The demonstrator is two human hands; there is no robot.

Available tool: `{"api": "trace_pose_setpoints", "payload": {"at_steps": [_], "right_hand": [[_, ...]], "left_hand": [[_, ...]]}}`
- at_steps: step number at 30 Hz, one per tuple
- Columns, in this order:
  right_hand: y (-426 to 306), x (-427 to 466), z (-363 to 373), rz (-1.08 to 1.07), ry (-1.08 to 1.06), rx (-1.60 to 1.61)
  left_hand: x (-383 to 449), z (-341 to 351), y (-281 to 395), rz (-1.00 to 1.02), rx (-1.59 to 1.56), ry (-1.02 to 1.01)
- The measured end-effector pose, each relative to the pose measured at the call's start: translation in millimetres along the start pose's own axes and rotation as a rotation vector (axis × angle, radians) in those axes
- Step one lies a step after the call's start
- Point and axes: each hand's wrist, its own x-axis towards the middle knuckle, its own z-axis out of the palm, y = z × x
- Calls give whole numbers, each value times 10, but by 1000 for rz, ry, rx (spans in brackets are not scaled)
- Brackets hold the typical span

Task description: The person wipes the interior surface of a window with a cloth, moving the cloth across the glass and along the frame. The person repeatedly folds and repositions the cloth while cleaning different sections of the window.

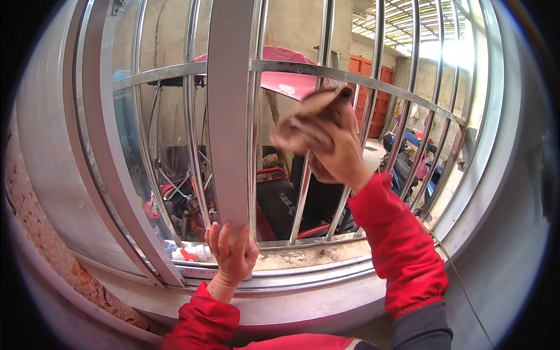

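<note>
A bunched brown cloth [306,127], blurred by motion, is in my right hand [339,153], which is raised in front of the metal window bars [302,197] right of the frame's upright. Fingers up, my left hand [232,253] rests against the lower end of that broad grey window-frame upright [231,131], just above the sliding track [306,280]. The left hand holds no loose thing. Both forearms are in red sleeves. Whether the cloth touches a bar cannot be told.
A white plastic valve with a red handle [190,253] lies on the sill left of my left hand. A patterned curtain [57,253] hangs at the left. Past the bars stand a vehicle with a black seat and a pink canopy [288,78]. A thin cord [459,271] runs down at the right.
</note>
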Motion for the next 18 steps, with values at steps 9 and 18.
{"api": "trace_pose_setpoints", "payload": {"at_steps": [9,18], "right_hand": [[-352,-1327,657,28,-302,-79],[147,-177,28,-12,238,-178]], "left_hand": [[-39,18,19,-39,-38,44],[-66,33,-1,-51,-25,89]]}}
